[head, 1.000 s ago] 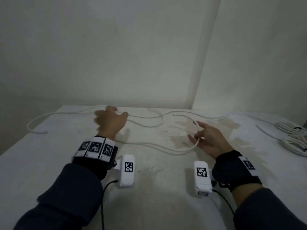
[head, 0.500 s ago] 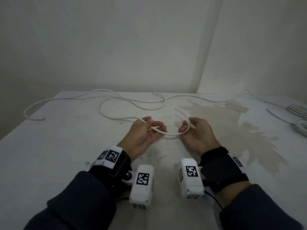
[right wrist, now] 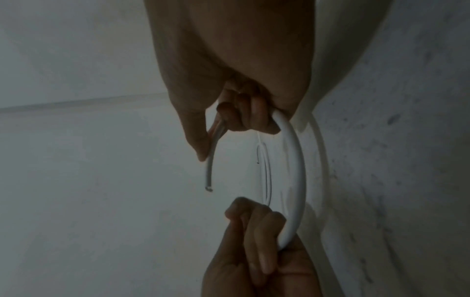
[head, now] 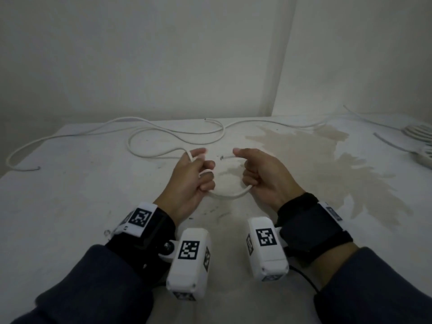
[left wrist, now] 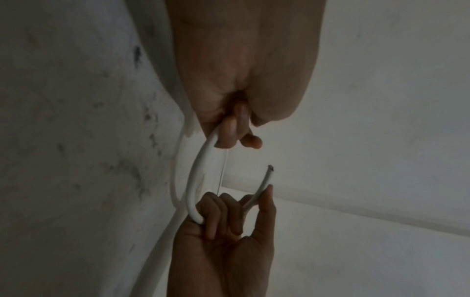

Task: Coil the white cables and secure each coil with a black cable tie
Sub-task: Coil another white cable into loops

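Note:
A long white cable [head: 230,196] hangs in a short U-shaped arc between my two hands above the white table [head: 70,206]. My left hand [head: 203,170] grips it with curled fingers, and the cable runs on from there [head: 149,157] in loose curves to the far left. My right hand [head: 251,170] grips the other side of the arc near the cable's cut end [head: 222,157], which sticks out past the thumb. In the left wrist view the cable [left wrist: 201,160] bends down to the right hand [left wrist: 229,221]. The right wrist view shows the same arc [right wrist: 295,170] and cut end [right wrist: 209,188].
A second loose white cable [head: 280,122] lies across the back of the table by the wall. Coiled white cables [head: 418,136] sit at the far right edge. A brownish stain [head: 327,164] covers the table's right half. Walls meet in a corner behind.
My left hand came back from the far cable, pulling it toward me. Both hands now hold the cable closer to my body, with the stretch between them bent into a deeper U.

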`<state>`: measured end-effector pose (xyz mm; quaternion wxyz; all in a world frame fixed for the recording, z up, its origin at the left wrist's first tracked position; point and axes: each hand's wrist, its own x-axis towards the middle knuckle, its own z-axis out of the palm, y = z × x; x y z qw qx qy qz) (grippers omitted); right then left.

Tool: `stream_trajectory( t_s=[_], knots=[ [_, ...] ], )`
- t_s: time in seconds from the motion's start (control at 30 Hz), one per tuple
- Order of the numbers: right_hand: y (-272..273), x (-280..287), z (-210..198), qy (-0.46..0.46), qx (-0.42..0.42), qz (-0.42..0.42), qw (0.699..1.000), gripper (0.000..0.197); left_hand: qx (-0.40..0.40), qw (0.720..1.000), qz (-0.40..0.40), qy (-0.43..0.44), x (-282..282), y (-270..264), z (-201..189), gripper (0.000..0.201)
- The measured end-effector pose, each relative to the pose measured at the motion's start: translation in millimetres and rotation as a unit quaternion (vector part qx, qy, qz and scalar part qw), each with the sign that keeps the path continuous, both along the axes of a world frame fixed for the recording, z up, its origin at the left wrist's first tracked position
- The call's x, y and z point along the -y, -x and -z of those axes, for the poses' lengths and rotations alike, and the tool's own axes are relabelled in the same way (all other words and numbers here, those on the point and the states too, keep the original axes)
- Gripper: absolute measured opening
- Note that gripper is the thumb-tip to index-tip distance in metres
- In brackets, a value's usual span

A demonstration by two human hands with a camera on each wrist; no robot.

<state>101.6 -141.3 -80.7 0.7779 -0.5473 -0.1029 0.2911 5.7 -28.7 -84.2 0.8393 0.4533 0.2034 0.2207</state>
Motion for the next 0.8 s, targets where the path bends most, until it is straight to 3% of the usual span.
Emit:
stream_trajectory(
  t_s=[0.17, 0.5, 0.67, 0.8],
  knots=[
    [3, 0, 1, 0.075, 0.111, -0.003, 0.991, 0.034, -0.058, 0.99, 0.095, -0.086, 4, 4, 2, 0.006],
    [8, -1, -3, 0.075, 0.158, -0.052, 0.983, 0.035, -0.074, 0.97, 0.157, -0.171, 5, 9, 3, 0.015],
    [8, 2, -3, 0.003, 0.103, -0.1, 0.99, 0.019, -0.017, 0.988, 0.11, -0.108, 1, 9, 1, 0.016],
    [13, 5, -5, -0.014, 0.086, -0.209, 0.974, 0.031, 0.062, 0.996, 0.07, -0.013, -4, 6, 0, 0.02]
  ],
)
